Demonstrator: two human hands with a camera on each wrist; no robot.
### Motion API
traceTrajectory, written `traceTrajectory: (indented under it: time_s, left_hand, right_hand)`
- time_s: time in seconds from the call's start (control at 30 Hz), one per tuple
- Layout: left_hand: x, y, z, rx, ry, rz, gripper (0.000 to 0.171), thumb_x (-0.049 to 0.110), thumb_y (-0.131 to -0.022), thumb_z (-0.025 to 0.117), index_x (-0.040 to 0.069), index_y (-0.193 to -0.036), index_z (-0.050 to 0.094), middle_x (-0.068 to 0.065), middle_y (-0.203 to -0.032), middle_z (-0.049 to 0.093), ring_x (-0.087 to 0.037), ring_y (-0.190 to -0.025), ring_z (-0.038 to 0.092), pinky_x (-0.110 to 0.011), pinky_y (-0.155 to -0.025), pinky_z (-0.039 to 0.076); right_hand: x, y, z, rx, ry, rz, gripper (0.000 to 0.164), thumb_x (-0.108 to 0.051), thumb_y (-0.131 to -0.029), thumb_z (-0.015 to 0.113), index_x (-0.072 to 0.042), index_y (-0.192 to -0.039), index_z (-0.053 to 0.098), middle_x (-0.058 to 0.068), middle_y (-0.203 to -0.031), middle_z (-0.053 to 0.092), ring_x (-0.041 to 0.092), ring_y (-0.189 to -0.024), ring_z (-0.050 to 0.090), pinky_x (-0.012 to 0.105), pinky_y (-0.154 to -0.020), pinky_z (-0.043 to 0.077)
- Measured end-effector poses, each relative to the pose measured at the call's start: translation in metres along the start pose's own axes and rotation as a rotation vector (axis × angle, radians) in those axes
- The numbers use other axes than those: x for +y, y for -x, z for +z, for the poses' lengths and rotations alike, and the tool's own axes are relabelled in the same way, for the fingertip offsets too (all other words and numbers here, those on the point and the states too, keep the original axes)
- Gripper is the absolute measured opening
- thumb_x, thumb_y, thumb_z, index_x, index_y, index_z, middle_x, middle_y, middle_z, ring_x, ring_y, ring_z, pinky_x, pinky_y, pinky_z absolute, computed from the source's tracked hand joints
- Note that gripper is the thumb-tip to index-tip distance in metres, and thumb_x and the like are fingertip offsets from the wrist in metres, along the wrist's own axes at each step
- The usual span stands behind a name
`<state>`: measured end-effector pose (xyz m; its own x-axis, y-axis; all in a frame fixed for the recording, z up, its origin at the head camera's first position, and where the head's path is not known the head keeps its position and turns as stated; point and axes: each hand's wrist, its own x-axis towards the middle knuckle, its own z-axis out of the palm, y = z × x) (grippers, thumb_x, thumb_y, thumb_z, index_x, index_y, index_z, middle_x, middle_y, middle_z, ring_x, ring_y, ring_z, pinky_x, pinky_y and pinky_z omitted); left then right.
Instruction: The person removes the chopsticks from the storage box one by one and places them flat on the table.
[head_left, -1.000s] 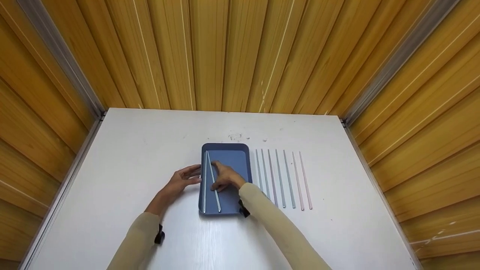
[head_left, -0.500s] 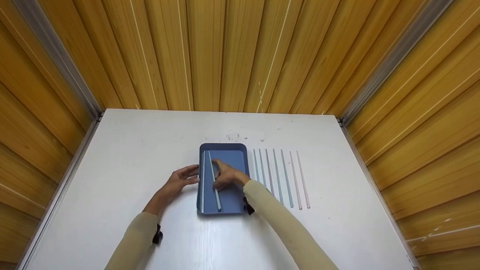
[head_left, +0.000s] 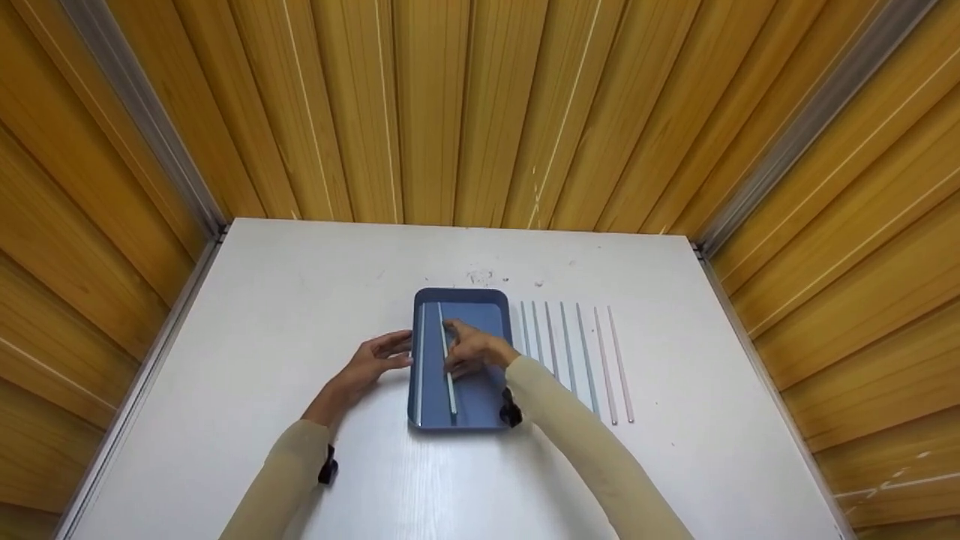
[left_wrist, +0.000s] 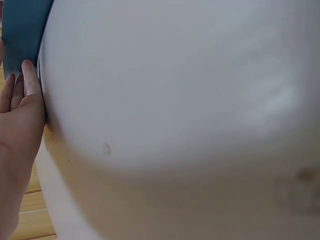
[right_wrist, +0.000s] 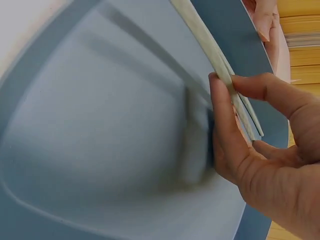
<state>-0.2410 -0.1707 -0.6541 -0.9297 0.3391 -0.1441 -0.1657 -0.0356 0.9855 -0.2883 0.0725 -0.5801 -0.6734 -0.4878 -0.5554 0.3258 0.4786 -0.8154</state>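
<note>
Now the right hand [head_left: 472,351] has straightened its chopstick [head_left: 448,360] in the tray [head_left: 495,307].

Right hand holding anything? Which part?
Right hand pinches a pale chopstick partway along its shaft, over the blue tray. Left hand only touches the tray's edge.

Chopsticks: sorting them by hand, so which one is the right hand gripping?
The tray's inner chopstick, pinched by the right hand; the others lie untouched.
</note>
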Motion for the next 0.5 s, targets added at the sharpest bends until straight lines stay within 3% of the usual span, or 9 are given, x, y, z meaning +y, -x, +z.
traceTrajectory:
  time_s: [0.2,0.37,0.5]
  left_hand:
    - [-0.001,0.000,0.000,0.004,-0.008,-0.007,0.068,0.011,-0.093,0.075,0.006,-0.153,0.045,-0.018,-0.153,0.052,-0.030,-0.144,0.049,-0.031,-0.110,0.047]
    - [-0.001,0.001,0.000,-0.024,0.005,0.037,0.069,0.006,-0.093,0.073,-0.002,-0.154,0.041,-0.026,-0.154,0.047,-0.038,-0.146,0.044,-0.026,-0.106,0.049]
    - [0.000,0.000,0.002,-0.027,0.017,0.048,0.069,0.003,-0.093,0.072,-0.004,-0.153,0.040,-0.029,-0.154,0.046,-0.040,-0.146,0.042,-0.022,-0.103,0.049]
  right_hand:
    - [0.000,0.007,-0.006,0.017,0.078,-0.013,0.104,0.021,-0.082,0.067,-0.013,-0.164,0.013,0.006,-0.078,0.059,0.015,-0.060,0.061,0.034,-0.066,0.064]
    - [0.000,0.014,-0.012,0.004,0.061,-0.027,0.102,0.023,-0.084,0.062,-0.014,-0.164,0.011,0.007,-0.086,0.058,0.017,-0.066,0.063,0.036,-0.072,0.064]
    - [0.000,0.021,-0.018,0.013,0.041,-0.039,0.102,0.024,-0.083,0.063,-0.014,-0.164,0.012,0.010,-0.092,0.056,0.019,-0.072,0.063,0.033,-0.068,0.063]
